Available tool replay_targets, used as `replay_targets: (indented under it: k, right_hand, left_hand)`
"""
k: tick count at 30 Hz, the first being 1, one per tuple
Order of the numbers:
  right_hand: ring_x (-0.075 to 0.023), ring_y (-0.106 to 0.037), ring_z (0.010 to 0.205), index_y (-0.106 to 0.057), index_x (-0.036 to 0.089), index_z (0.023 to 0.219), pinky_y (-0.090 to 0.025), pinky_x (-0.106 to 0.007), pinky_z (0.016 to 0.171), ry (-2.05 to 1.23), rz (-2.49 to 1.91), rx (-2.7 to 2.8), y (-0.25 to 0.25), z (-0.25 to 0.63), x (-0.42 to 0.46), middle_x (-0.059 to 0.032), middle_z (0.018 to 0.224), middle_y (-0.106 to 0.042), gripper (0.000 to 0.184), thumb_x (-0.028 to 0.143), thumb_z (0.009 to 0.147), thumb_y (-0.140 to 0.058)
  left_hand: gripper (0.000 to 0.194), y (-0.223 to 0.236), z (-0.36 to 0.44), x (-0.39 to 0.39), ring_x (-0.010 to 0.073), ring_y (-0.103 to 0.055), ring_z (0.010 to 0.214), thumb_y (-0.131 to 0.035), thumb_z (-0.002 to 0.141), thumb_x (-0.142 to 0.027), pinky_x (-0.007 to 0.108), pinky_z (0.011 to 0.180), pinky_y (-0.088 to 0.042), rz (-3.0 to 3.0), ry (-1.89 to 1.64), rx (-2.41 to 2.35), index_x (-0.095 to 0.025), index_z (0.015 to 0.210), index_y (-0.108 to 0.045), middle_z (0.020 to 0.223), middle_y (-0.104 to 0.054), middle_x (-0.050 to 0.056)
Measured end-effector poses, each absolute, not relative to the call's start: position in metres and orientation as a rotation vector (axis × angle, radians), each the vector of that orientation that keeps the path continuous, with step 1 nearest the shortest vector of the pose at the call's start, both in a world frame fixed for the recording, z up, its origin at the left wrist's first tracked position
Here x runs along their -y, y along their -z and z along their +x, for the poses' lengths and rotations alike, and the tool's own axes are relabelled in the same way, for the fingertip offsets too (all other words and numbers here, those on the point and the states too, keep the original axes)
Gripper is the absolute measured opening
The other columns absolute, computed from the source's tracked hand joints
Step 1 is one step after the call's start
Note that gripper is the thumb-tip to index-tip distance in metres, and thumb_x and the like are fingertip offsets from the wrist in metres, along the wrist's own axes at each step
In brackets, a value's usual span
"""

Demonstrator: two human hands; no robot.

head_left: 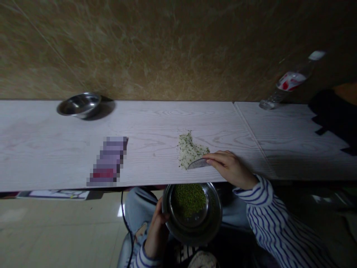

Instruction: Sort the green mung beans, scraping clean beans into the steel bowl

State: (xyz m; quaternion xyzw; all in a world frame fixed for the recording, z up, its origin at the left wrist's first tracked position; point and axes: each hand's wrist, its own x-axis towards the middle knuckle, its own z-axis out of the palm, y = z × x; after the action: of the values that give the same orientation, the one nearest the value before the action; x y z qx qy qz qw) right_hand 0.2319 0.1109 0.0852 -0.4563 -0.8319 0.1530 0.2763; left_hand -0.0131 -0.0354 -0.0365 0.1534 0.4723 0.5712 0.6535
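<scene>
My left hand [159, 223] grips the left rim of a steel bowl [214, 223], held just below the table's front edge above my lap. Green beans, small like mung beans [189, 199], lie in it. My right hand [231, 167] pinches a thin greyish scraper-like piece [197, 163] with a curved edge; its exact kind is unclear. This piece touches the near right side of a loose pile of white grains mixed with green beans [187, 150] on the table.
On the pale wood-grain table [150, 123], a second steel bowl [80, 106] stands at the back left by the wall. A blurred-out purple flat object [110, 160] lies left of the pile. A clear plastic bottle [291, 82] and a dark bag-like object [334, 111] are at the right.
</scene>
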Motion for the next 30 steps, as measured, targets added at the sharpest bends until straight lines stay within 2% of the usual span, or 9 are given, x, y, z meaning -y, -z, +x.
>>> replay_targets:
  k: [5, 10, 13, 17, 23, 30]
  right_hand:
    - [-0.0192, -0.076, 0.088, -0.077, 0.024, 0.106, -0.059, -0.036, 0.082, -0.409, -1.246, 2.136, -0.083, 0.232, -0.114, -0.0038, 0.099, -0.081, 0.022, 0.022, 0.095, -0.057]
    - [-0.0226, -0.075, 0.098, -0.077, 0.020, 0.109, -0.059, -0.036, 0.089, -0.448, -1.442, 1.843, -0.078, 0.250, -0.107, -0.0076, 0.107, -0.080, 0.026, 0.029, 0.092, -0.059]
    - [-0.0250, -0.076, 0.097, -0.076, 0.018, 0.111, -0.060, -0.039, 0.088, -0.496, -1.572, 1.649, -0.072, 0.263, -0.106, -0.0099, 0.105, -0.080, 0.031, 0.034, 0.089, -0.059]
    - [-0.0276, -0.076, 0.095, -0.075, 0.015, 0.111, -0.060, -0.044, 0.089, -0.517, -1.633, 1.507, -0.064, 0.271, -0.113, -0.0129, 0.104, -0.080, 0.038, 0.038, 0.085, -0.060]
    - [-0.0269, -0.077, 0.082, -0.074, 0.012, 0.111, -0.061, -0.043, 0.079, -0.563, -1.627, 1.409, -0.058, 0.269, -0.126, -0.0137, 0.093, -0.080, 0.042, 0.039, 0.081, -0.061]
    - [-0.0263, -0.077, 0.081, -0.075, 0.016, 0.106, -0.063, -0.041, 0.077, -0.695, -1.580, 1.382, -0.054, 0.261, -0.124, -0.0109, 0.090, -0.081, 0.034, 0.033, 0.079, -0.065]
  left_hand:
    - [0.052, 0.028, -0.011, 0.033, 0.0404, -0.052, 0.131, -0.073, 0.069, -0.038, 0.051, 0.110, -0.040, 0.393, -1.294, -1.043, -0.024, 0.119, -0.075, 0.126, -0.073, 0.009]
    - [0.052, 0.028, -0.009, 0.035, 0.0409, -0.051, 0.132, -0.072, 0.070, -0.035, 0.052, 0.110, -0.039, 0.366, -1.262, -1.027, -0.024, 0.121, -0.074, 0.124, -0.073, 0.009]
    - [0.049, 0.029, -0.007, 0.035, 0.0406, -0.051, 0.132, -0.072, 0.070, -0.032, 0.051, 0.109, -0.040, 0.356, -1.252, -1.041, -0.025, 0.118, -0.075, 0.123, -0.074, 0.009]
    - [0.055, 0.028, -0.006, 0.034, 0.0408, -0.052, 0.131, -0.072, 0.069, -0.033, 0.052, 0.109, -0.040, 0.382, -1.238, -1.030, -0.024, 0.123, -0.074, 0.128, -0.072, 0.009]
    - [0.056, 0.028, -0.008, 0.034, 0.0398, -0.051, 0.133, -0.073, 0.067, -0.035, 0.052, 0.112, -0.037, 0.386, -1.235, -1.052, -0.025, 0.123, -0.074, 0.132, -0.070, 0.009]
    - [0.054, 0.028, -0.007, 0.034, 0.0387, -0.053, 0.131, -0.072, 0.068, -0.033, 0.050, 0.109, -0.040, 0.401, -1.238, -1.035, -0.025, 0.122, -0.074, 0.128, -0.072, 0.009]
